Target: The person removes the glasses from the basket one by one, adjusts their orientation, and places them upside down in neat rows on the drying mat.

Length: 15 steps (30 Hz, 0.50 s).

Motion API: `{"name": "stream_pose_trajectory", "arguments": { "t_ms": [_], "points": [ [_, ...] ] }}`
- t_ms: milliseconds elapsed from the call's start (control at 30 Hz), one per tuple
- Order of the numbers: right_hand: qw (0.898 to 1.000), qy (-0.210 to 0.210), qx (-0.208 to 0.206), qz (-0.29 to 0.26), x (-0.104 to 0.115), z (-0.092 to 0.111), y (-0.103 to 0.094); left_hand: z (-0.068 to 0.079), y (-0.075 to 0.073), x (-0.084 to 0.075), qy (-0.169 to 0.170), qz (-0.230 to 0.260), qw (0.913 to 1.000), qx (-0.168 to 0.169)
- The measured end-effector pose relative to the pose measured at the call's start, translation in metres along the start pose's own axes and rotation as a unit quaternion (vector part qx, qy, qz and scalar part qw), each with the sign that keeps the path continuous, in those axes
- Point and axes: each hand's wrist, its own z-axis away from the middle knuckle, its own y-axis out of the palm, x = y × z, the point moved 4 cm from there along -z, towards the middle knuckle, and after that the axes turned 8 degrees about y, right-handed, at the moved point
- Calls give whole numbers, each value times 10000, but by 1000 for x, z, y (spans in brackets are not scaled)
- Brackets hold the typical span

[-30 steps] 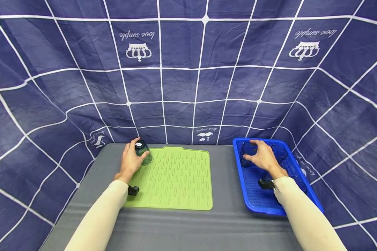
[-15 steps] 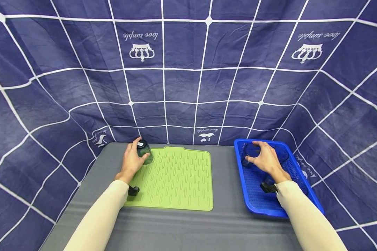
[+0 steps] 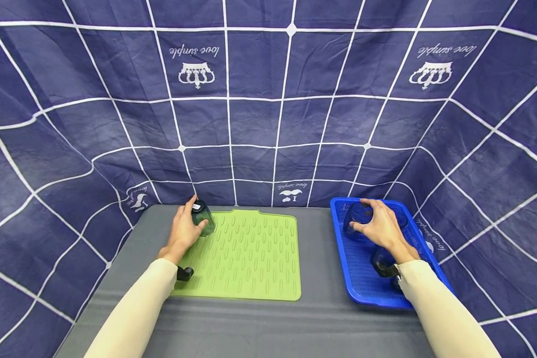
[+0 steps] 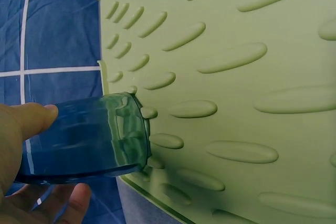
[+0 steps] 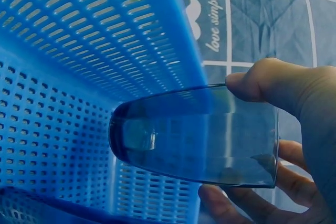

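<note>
At the back left corner of the green drying mat (image 3: 250, 248), my left hand (image 3: 183, 231) holds a tinted drinking glass (image 3: 204, 221). The glass stands mouth down on the mat, with a white sticker on its upturned base. In the left wrist view, my thumb lies on one side of the glass and the other fingers on the opposite side. My right hand (image 3: 382, 226) reaches into the blue basket (image 3: 350, 278) and grips a clear bluish glass (image 5: 194, 140) near its rim, between thumb and fingers. That glass has its mouth up, with its base down in the basket.
More glasses lie in the basket, partly hidden by my right hand and forearm; one (image 3: 402, 219) shows near the back right. The mat and basket sit apart on a grey tabletop (image 3: 319, 258). A blue checked cloth (image 3: 255, 119) hangs behind and at both sides.
My right hand has shifted slightly to the right within the basket, and more of its glass shows. My left hand and its glass stay in nearly the same place on the mat.
</note>
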Motion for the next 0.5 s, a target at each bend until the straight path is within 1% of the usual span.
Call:
{"name": "stream_pose_trajectory", "arguments": {
  "t_ms": [200, 300, 500],
  "points": [
    [9998, -129, -144, -7, 9, 2, -8, -3, -2, -1, 45, 26, 10000, 61],
    [9995, -208, -217, -19, 15, 3, -13, -3, -4, -2, 75, 37, 10000, 32],
    [9988, -313, -362, -86, 31, 7, -22, 0, -8, -6, 45, 20, 9999, 89]
  ]
}}
